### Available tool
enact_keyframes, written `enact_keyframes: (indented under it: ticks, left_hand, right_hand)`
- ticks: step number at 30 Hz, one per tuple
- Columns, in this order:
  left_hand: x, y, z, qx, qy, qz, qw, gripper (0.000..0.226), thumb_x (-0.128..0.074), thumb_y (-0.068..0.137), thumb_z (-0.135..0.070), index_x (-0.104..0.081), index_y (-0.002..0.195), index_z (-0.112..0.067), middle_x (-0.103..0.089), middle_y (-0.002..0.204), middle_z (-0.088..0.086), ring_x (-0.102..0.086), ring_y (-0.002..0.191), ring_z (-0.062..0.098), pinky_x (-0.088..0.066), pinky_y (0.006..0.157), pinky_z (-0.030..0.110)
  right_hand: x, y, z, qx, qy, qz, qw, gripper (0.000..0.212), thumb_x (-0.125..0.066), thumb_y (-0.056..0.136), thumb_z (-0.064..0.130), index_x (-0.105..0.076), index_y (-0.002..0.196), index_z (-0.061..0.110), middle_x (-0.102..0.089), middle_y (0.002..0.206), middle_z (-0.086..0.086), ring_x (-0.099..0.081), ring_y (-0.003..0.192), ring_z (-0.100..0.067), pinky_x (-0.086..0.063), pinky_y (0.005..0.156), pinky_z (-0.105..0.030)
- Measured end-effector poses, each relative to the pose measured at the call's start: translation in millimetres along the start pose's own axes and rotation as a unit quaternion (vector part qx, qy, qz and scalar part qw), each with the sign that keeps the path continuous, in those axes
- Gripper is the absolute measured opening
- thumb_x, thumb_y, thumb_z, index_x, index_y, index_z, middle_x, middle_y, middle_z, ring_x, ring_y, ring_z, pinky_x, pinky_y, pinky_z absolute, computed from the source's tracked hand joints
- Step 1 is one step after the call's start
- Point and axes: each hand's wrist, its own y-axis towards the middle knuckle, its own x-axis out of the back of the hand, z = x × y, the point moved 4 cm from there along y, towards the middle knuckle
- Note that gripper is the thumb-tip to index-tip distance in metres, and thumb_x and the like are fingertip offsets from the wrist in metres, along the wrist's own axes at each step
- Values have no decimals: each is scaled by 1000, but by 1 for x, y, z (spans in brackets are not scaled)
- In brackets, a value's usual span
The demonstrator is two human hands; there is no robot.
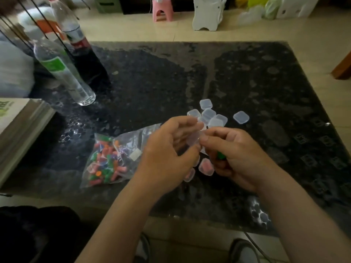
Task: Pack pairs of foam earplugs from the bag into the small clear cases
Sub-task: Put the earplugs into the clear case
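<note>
The left hand (167,149) and right hand (233,154) meet above the desk (152,82); the left fingers (190,123) curl round a clear case (193,139); the right fingers pinch its edge, a green plug (221,155) tucked under them; the bag (114,158) lies just left; empty cases (209,112) cluster beyond; filled cases (206,167) lie beneath.

Dark glossy table (144,76), beige tiled floor (133,31), pink stool (160,10), dim light.

Clear case (193,139) pinched between both hands; earplug bag (112,158) lying left; empty cases (209,112) clustered behind.
</note>
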Motion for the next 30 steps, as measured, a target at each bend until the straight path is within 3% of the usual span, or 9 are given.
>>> enact_keyframes:
  ticks: [3,8,12,19,23,25,27,30]
  left_hand:
    - [10,2,3,19,-47,-2,999,50,-72,86,10,-61,114,-30,-75,119,-5,-69,114,5,-56,96,24]
    - [17,6,6,47,-76,12,996,48,-72,85,12,-62,117,-23,-76,116,-6,-71,111,5,-57,92,22]
    - [28,13,5,68,-120,-39,990,33,-63,93,9,-64,113,-16,-79,107,2,-76,102,16,-63,87,37]
    - [23,9,7,209,-245,-82,943,13,-57,101,-10,-61,113,-5,-79,95,14,-78,89,29,-64,76,41]
    - [20,7,14,245,-163,-105,950,10,-57,104,-12,-63,108,-6,-77,76,5,-77,68,18,-60,55,28]
    - [20,7,17,250,-130,-108,953,8,-57,103,-11,-64,105,-6,-75,72,3,-74,62,12,-59,53,26]
    - [17,7,21,262,-115,-101,953,9,-57,103,-9,-65,102,-6,-74,75,10,-74,61,14,-59,54,28]
    - [12,8,25,268,-86,-85,956,10,-59,101,-9,-68,97,-7,-73,81,12,-74,60,16,-61,57,33]
  right_hand:
    - [-9,5,0,25,20,-2,999,18,-64,94,9,-68,107,-3,-52,51,0,-40,40,-7,-26,39,-21]
    - [-13,13,-1,52,33,-17,998,15,-62,94,4,-64,109,0,-53,47,3,-43,38,-5,-30,40,-23]
    - [-15,16,-3,54,21,-14,998,17,-55,93,-7,-69,100,0,-49,44,3,-39,34,-6,-32,39,-21]
    - [-18,20,-3,28,26,-14,999,18,-54,95,-5,-70,98,3,-42,52,-5,-29,43,-16,-24,41,-26]
    - [-12,23,-7,-27,0,-81,996,16,-50,97,1,-63,98,12,-51,61,-5,-40,44,-12,-27,42,-26]
    - [-5,26,-9,-43,-18,-118,992,22,-41,96,-2,-57,98,13,-54,69,-7,-40,47,-12,-27,42,-25]
    - [0,26,-10,-50,-46,-128,989,25,-37,95,-4,-55,101,13,-58,75,-8,-43,48,-11,-31,40,-25]
    - [2,26,-12,-46,-104,-103,988,20,-48,96,2,-55,102,20,-69,81,-7,-51,55,-13,-41,48,-29]
